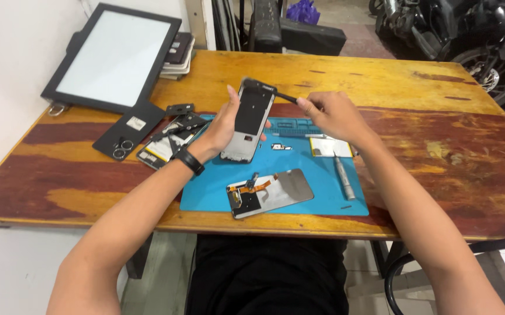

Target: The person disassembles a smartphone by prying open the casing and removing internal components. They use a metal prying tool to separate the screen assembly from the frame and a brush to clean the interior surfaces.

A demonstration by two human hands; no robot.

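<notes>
My left hand [223,125] holds an opened phone frame [251,119] upright above the blue work mat [322,186], its inner side facing me. My right hand [331,114] grips a thin black tool [275,93] whose tip touches the top edge of the frame. A black band sits on my left wrist. On the mat below lies a detached phone screen [275,192] with an orange flex cable, face down.
A grey screwdriver [343,178] and a yellow-edged flat part [330,147] lie on the mat's right side. A black phone back cover [128,129] and a dismantled phone body [168,143] lie left. A large framed panel [112,55] leans at the back left. Motorcycles stand behind the wooden table [439,146].
</notes>
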